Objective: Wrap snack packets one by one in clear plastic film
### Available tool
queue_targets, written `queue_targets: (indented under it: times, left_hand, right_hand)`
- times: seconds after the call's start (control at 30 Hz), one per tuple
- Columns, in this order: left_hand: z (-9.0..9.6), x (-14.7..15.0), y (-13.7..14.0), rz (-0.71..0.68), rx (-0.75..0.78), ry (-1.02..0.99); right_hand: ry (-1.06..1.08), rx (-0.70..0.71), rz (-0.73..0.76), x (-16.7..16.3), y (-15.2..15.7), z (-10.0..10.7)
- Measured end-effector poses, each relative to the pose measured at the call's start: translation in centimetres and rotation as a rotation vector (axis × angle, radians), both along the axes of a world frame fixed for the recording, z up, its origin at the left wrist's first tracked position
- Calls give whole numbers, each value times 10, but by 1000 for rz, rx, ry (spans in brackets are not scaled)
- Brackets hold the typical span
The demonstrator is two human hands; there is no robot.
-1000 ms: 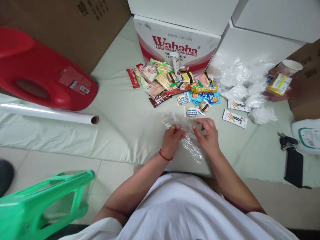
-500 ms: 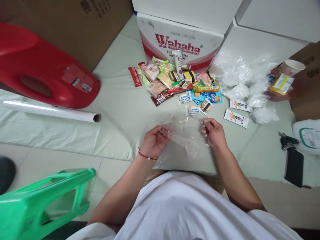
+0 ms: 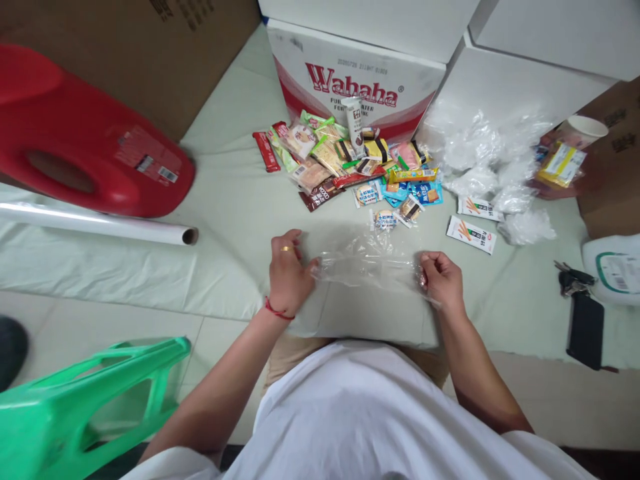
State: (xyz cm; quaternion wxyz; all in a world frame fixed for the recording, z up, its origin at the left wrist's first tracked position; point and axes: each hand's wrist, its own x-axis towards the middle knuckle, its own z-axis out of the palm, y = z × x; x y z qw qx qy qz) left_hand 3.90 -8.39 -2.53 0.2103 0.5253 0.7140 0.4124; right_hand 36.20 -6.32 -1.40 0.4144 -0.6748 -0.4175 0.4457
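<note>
A clear plastic bag (image 3: 367,263) is stretched sideways just in front of my body, over the pale green cloth. At its left edge is my left hand (image 3: 291,272), back upward, thumb against the film and fingers bent round. My right hand (image 3: 443,277) pinches the other end of the bag between thumb and fingers. Beyond the bag lies a pile of wrapped snacks (image 3: 330,157). Nearest to the film are small biscuit packets (image 3: 385,219). Two white snack sachets (image 3: 471,235) lie to the right of the pile.
A Wahaha carton (image 3: 350,73) stands behind the snacks. Crumpled clear bags (image 3: 475,150) and a paper cup (image 3: 583,131) are at the right. A red jug (image 3: 150,167) and a white roll (image 3: 100,220) lie left. Keys and a black case (image 3: 585,330) rest far right; a green stool (image 3: 115,393) stands below.
My left hand has turned from palm up to back up and shifted left. My right hand has moved slightly right and down, and the bag is spread wider between them.
</note>
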Motion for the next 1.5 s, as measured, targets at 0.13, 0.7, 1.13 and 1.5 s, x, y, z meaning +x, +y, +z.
queue_targets:
  times: [0.13, 0.7, 1.13, 1.5]
  left_hand:
    - [-11, 10, -1, -148, 287, 283]
    - [-4, -35, 28, -658, 21, 334]
    - [21, 9, 14, -368, 142, 300]
    - [-3, 49, 25, -424, 14, 76]
  right_hand:
    - [-69, 29, -7, -1, -6, -5]
    - [-782, 417, 192, 44, -3, 7]
    - [-799, 544, 1153, -126, -62, -8]
    - [-667, 478, 1046, -129, -81, -12]
